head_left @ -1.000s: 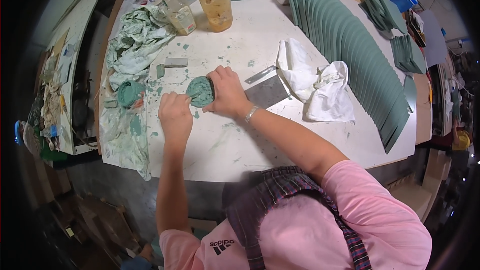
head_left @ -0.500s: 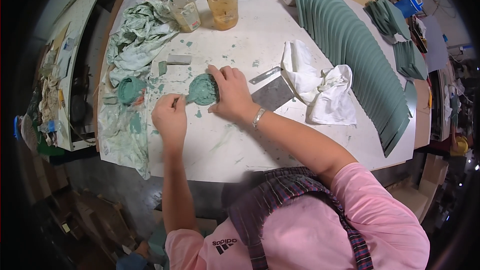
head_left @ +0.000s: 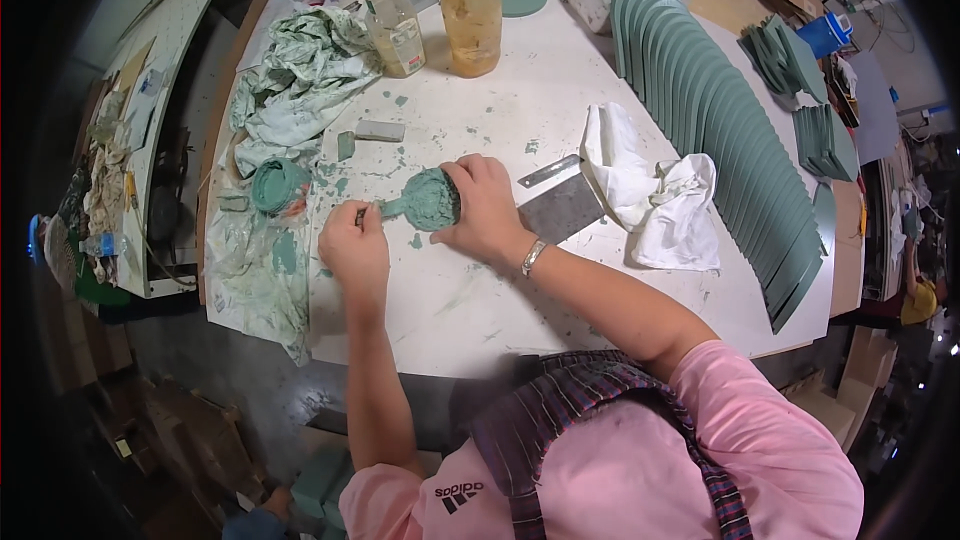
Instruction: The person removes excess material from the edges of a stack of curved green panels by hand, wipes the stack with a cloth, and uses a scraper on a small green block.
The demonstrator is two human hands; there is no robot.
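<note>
At frame centre on the white worktop [head_left: 560, 90], right hand [head_left: 487, 208] with fingers clamped on a green clay lump [head_left: 432, 199], left hand [head_left: 353, 248] with fingers closed around a thin tool [head_left: 378, 208] touching it, metal scraper [head_left: 560, 202] just right.

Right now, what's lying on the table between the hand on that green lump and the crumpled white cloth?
A flat grey metal scraper blade lies between the right hand on the green lump and the white cloth, in the head view.
</note>
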